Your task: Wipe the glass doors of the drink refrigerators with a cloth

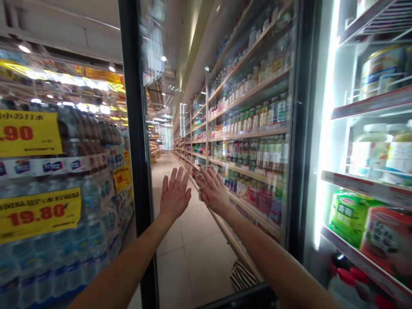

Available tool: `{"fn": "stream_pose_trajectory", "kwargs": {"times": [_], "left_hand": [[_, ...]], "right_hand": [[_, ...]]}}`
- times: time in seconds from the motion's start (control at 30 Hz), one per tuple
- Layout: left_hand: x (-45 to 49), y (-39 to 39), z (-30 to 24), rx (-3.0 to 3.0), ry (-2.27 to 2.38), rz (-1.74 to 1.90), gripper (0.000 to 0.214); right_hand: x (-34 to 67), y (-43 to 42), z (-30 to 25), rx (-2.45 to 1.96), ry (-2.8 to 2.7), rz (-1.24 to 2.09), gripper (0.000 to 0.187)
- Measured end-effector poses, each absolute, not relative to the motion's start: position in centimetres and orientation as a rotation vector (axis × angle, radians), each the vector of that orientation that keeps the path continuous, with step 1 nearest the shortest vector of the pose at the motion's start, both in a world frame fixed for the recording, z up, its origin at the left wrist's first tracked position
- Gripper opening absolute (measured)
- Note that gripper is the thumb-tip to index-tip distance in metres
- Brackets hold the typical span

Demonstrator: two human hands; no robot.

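Glass of the tall black-framed cooler door (135, 128) lies under both palms; it is likely heavy, stiff, slick and breakable, best gripped at the frame left of the fingers. Left hand (174, 195) lies flat, fingers slightly spread. Right hand (214, 193) bunches a small pale crumpled cloth (202, 177), seemingly soft and light, under its fingertips.

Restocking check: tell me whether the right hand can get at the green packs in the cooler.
Probably yes: the glass door stands open, so nothing covers the green packs. The right hand presses a cloth to that glass, though.
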State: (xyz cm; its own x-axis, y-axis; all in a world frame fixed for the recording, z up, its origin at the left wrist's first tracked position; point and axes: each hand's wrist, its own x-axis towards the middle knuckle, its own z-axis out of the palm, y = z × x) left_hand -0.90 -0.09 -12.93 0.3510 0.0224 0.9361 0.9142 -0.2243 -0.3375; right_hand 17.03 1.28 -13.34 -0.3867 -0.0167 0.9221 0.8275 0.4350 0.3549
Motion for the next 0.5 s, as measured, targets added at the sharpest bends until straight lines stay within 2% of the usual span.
{"fn": "stream_pose_trajectory", "kwargs": {"times": [0.1,0.27,0.5], "left_hand": [[-1.0,-0.1,-13.0,-1.563,-0.875,-1.059,0.058],[-1.0,0.0,-13.1,-1.596,-0.891,-1.081,0.059],[-1.0,-0.1,-13.1,-1.575,-0.898,-1.059,0.059]], "right_hand": [[18.0,1.5,-13.0,-0.723,-1.673,-1.089,0.043],[23.1,3.0,-11.0,-0.943,-1.137,-0.907,0.046],[17.0,1.5,-12.8,-0.713,-1.582,-1.035,0.040]]}}
